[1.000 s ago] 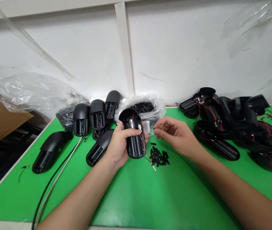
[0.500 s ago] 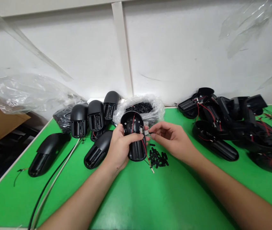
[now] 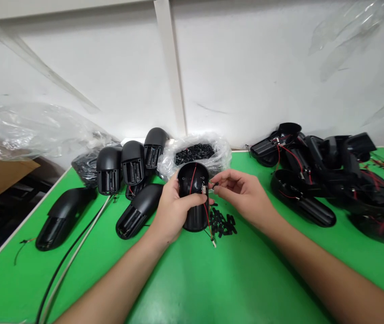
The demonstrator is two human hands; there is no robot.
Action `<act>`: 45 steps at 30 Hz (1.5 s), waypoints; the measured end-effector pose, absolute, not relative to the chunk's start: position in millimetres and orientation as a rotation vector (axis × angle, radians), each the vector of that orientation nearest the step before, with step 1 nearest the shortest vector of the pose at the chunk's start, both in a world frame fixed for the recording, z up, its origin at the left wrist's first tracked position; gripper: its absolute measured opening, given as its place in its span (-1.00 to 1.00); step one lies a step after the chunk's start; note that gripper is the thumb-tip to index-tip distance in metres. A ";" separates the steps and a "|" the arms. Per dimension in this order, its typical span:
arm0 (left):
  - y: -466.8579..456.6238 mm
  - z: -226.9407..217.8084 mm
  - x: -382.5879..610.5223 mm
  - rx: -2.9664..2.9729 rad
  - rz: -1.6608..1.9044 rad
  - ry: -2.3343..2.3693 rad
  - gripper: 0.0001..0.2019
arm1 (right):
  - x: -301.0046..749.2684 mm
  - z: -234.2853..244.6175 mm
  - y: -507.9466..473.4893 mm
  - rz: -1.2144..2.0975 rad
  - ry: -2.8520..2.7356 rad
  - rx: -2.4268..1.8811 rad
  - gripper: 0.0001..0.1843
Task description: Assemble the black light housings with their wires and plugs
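My left hand (image 3: 178,204) grips a black plastic housing (image 3: 195,218) with its hollow inside facing me. A red wire runs across the hollow, and a small white connector (image 3: 214,243) dangles below it. The left thumb presses near a small metal-looking part on the housing's right inner side. Close by on the right, my right hand (image 3: 237,191) pinches a small black piece (image 3: 215,185) between thumb and fingertips, beside the housing's edge. Loose short black pieces (image 3: 223,222) lie in a little heap on the green table just below the right fingers.
Behind the hands sits a clear plastic bag (image 3: 223,155) full of small black parts. Several black housings (image 3: 133,157) with battery slots stand at left, near two cables (image 3: 73,265). More wired housings (image 3: 301,202) are piled at right. A white wall (image 3: 246,81) rises behind the table.
The housing in my left hand has shifted slightly right and down and turned a little. My right fingers remain close to its edge, with the black piece between them.
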State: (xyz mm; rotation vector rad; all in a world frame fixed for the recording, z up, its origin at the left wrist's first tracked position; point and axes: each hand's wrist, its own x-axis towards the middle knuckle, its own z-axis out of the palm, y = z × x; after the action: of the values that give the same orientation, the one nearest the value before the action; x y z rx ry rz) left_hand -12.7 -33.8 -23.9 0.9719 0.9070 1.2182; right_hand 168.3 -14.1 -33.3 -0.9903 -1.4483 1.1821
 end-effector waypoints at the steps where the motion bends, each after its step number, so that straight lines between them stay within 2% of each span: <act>1: -33.5 -24.8 -12.9 0.964 1.215 0.905 -0.50 | 168.0 -32.7 -14.6 1.180 -1.439 -0.989 -0.67; 6: -31.1 -27.4 -12.9 0.915 1.229 0.933 -0.44 | 165.2 -31.3 -17.6 1.177 -1.439 -0.914 -0.69; 13: -31.2 -26.4 -11.0 1.015 1.262 0.910 -0.53 | 164.0 -32.1 -19.9 1.268 -1.505 -0.855 -0.84; 25: -28.8 -27.6 -12.7 0.987 1.252 0.943 -0.54 | 165.7 -29.5 -17.0 1.408 -1.339 -0.807 -0.64; 32: -28.4 -29.0 -12.9 1.019 1.245 0.925 -0.53 | 166.4 -26.7 -17.1 1.464 -1.319 -0.802 -0.65; 37: -25.9 -30.8 -15.1 1.134 1.274 0.994 -0.57 | 164.4 -25.2 -17.7 1.442 -1.254 -0.907 -0.50; 45: -27.0 -28.6 -15.8 1.149 1.282 1.049 -0.59 | 165.0 -25.0 -19.1 1.493 -1.236 -0.960 -0.56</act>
State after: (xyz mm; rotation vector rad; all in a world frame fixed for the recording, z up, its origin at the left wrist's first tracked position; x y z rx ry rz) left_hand -15.8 -27.0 -28.6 1.1490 1.0485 1.2823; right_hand 165.0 -19.1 -25.0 -0.9602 -1.2357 1.4927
